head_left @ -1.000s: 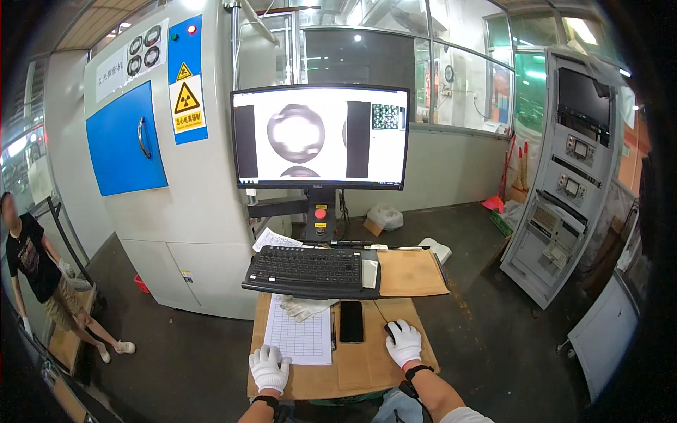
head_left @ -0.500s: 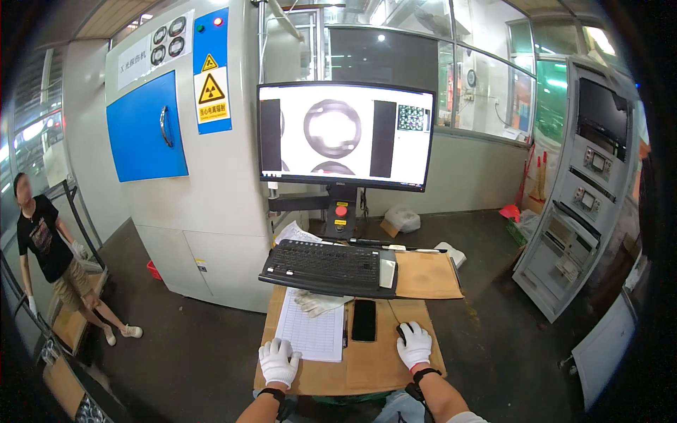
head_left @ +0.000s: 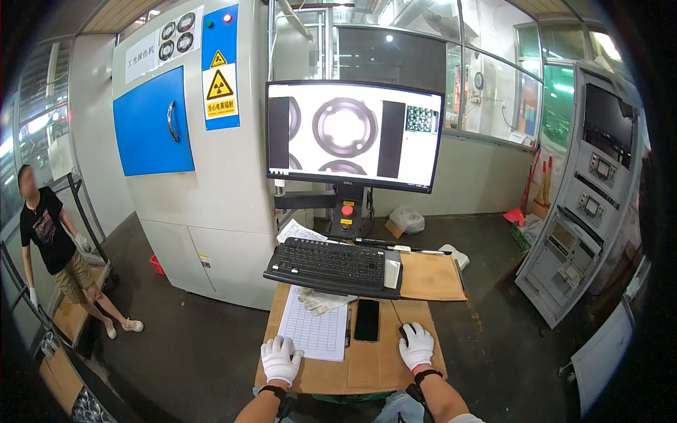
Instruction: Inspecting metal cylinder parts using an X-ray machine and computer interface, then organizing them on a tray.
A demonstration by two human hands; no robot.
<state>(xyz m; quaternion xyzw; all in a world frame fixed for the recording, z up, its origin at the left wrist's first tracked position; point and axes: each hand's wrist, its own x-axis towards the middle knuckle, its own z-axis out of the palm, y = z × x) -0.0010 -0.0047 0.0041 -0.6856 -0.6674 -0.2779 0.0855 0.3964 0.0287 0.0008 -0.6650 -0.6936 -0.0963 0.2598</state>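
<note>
Over on the far left, the co-worker (head_left: 53, 229) stands with one gloved hand at the dark rail (head_left: 21, 282), no real change there. Next along, the tall pale cabinet (head_left: 204, 169), its blue door (head_left: 151, 123) closed, sits a little farther right in view, because the head is turning slightly left.

Now to the near left: the left hand (head_left: 281, 358), in a white glove, lies palm down with fingers spread across the near left corner of the lined sheet (head_left: 315, 328). It is gripping nothing; how hard it presses, you can't tell.

And here's the news, up on the screen (head_left: 356, 137) at the far side of the counter (head_left: 324, 377), beyond the keyboard (head_left: 331, 262): the big ring picture (head_left: 345, 127) snaps from smeared to crisp, and a larger slice of a neighbouring ring shows at its left. The full ring can now be read rather than guessed at.

Between the hands, the loose glove (head_left: 324, 302) and the phone (head_left: 367, 320) stay put. On the near right, the right hand (head_left: 418, 347), gloved too, keeps its hold over the black mouse (head_left: 403, 331), down on the counter; whether a button is pressed, no telling.
</note>
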